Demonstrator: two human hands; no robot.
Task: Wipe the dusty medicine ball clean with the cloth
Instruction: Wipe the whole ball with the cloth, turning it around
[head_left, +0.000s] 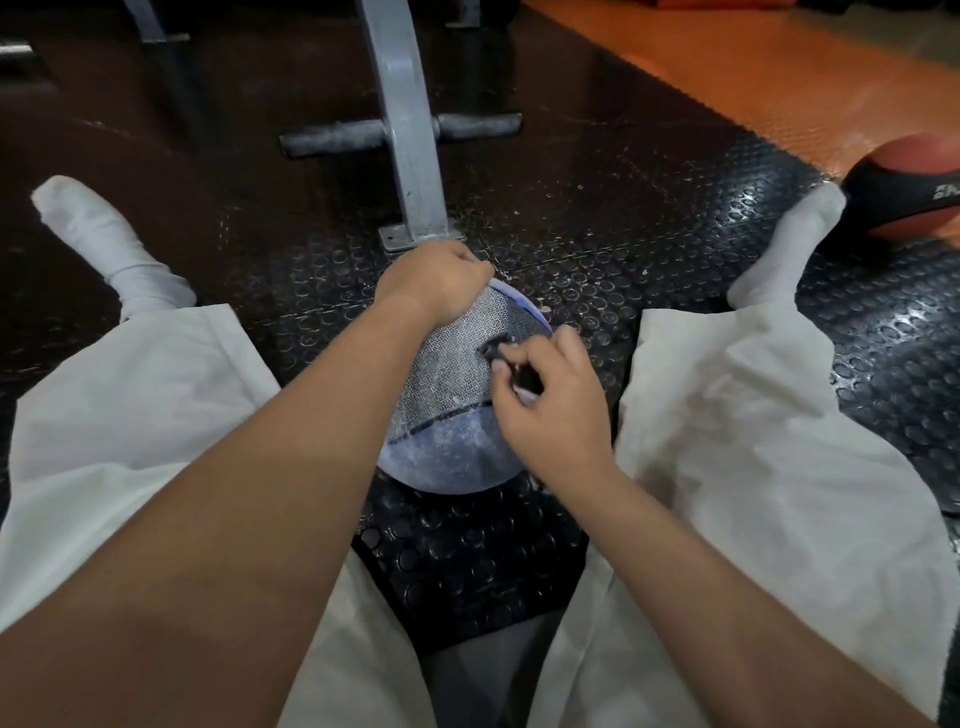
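1. Medicine ball (447, 400), round, grey-textured with blue panels, dust-coated: we have it on the black studded rubber floor mat (467, 561), between our white-trousered legs.
2. Left hand (434, 283): fingers curled over the ball's far top, gripping it.
3. Right hand (553, 405): fingers bent, pinching a small dark crumpled cloth (527, 379) against the ball's right side.
4. Red-and-black ball (914, 192): far right, well apart.

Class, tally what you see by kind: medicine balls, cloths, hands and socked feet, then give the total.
Medicine balls: 2 (dusty ball, red-and-black ball)
Cloths: 1 (cloth)
Hands: 2 (left hand, right hand)
Socked feet: 2 (left foot, right foot)
Total: 7
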